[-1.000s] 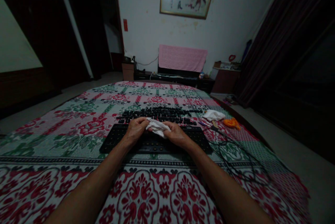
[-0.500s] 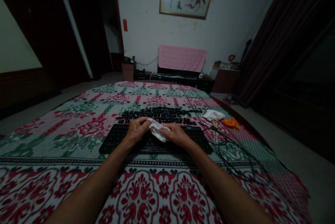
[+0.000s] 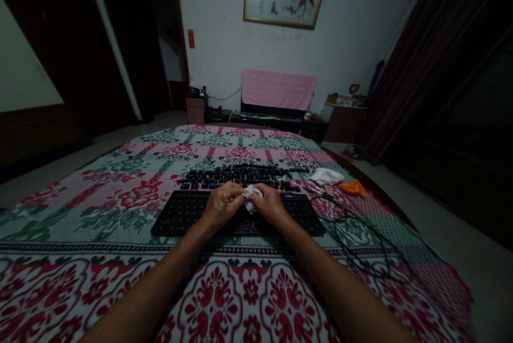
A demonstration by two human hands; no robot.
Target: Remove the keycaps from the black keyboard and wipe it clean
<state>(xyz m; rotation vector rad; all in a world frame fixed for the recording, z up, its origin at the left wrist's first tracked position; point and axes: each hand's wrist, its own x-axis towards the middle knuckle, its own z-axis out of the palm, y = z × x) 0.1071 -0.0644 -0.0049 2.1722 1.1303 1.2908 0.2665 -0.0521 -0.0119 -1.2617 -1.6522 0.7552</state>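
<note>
Currently your left hand [image 3: 223,206] and right hand [image 3: 272,207] pinch a crumpled white tissue [image 3: 252,203] over the middle of the keyboard [image 3: 175,216], whose long axis runs left to right. Neither hand looks clearly nearer the keyboard; loose keys [image 3: 252,176] lie just beyond its far edge.

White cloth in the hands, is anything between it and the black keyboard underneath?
Nothing visible. The left hand and right hand hold the white cloth over the keyboard; the loose keycaps lie beyond its far edge. Whether cloth and keyboard touch is unclear.
</note>
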